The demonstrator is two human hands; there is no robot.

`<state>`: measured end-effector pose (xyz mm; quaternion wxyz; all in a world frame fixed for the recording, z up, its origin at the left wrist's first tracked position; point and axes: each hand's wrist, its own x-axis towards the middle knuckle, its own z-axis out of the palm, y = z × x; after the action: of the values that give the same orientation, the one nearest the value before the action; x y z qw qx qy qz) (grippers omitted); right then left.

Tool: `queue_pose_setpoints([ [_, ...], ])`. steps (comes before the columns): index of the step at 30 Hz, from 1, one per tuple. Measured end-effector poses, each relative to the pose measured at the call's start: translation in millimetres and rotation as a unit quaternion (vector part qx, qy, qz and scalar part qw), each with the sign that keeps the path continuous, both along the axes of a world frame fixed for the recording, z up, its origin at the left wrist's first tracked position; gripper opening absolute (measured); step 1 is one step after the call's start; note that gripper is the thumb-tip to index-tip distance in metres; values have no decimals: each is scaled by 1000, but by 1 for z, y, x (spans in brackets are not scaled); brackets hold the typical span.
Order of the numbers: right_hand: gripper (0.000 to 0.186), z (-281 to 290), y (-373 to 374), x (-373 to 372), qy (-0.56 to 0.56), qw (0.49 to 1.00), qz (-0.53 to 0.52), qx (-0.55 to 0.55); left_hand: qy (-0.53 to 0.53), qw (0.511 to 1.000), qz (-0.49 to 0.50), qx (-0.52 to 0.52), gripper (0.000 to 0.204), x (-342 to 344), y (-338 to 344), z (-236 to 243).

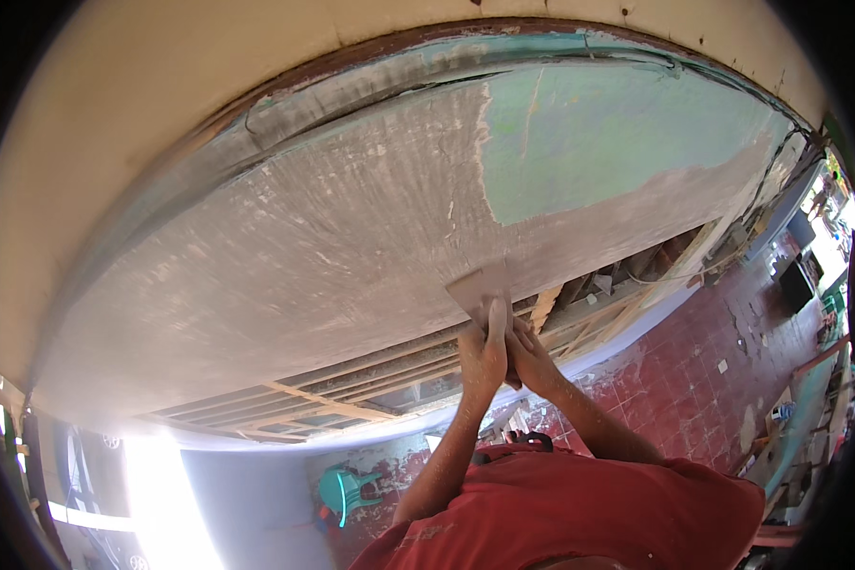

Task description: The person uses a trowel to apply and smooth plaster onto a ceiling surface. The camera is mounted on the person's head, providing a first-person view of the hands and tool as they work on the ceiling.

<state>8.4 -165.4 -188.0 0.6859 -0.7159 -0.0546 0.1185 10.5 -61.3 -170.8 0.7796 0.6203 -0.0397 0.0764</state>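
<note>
A wide-bladed scraper (475, 288) lies with its flat blade against a scraped, grey-brown wall surface (342, 223). My left hand (484, 353) is closed round its handle, one finger stretched up along the back of the blade. My right hand (530, 361) is wrapped round the handle from the other side, so most of the handle is hidden. Above and to the right of the blade, a patch of pale green paint (617, 142) still covers the wall, with a ragged edge towards the grey.
Wooden slats (351, 394) form an open frame just below the wall surface. Thin cables (779, 152) hang at the right corner. A green plastic stool (345, 492) stands on the red tiled floor (674, 351). Boards and clutter (807, 408) lie at the far right.
</note>
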Motion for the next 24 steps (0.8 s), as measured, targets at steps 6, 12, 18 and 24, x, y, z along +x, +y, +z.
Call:
queue_pose_setpoints([
  [6,58,-3,-1,23,-582,763,-64,-272,-57,998,-15,5,61,7,10,42],
  [12,55,131,14,5,75,990,46,114,-63,997,3,-35,65,9,13,136],
  [18,52,75,19,-17,-19,999,17,34,-54,986,112,108,61,-11,12,87],
  [24,46,153,26,-3,64,979,67,181,-108,993,16,36,60,10,23,159],
])
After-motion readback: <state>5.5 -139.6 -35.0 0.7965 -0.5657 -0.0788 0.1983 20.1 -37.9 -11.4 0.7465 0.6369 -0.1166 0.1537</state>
